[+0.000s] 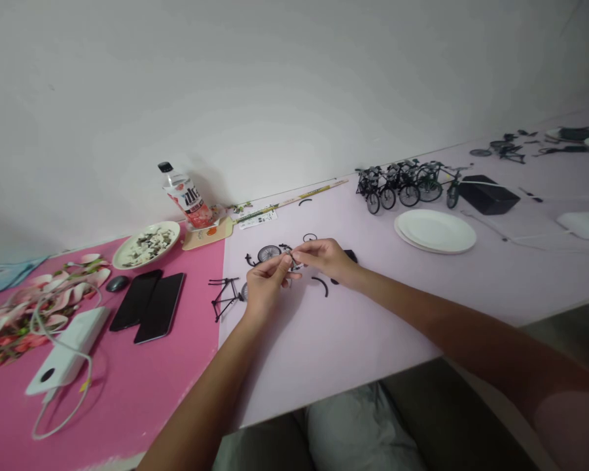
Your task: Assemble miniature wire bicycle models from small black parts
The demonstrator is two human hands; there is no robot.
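Observation:
My left hand (267, 282) and my right hand (330, 259) meet over the pale tabletop, fingertips pinched together. Between them is a small silvery part (294, 260), mostly covered by the fingers, so its kind is unclear. Just beyond the left hand lies a spoked toy bicycle wheel (269, 252). A black toy bicycle frame (224, 298) rests left of that hand, with part of another wheel beside it. A thin black ring (310, 237) lies behind the fingers. Below the right wrist is a curved black strip (321, 286); a black piece (351, 255) is partly hidden behind the right hand.
Several assembled toy bicycles (407, 183) stand at the back right, beside a black box (488, 194) and stacked white plates (436, 230). Leftward are a drink bottle (189, 199), a bowl (146, 246), two phones (160, 307) and a white power bank (69, 350) with a cable.

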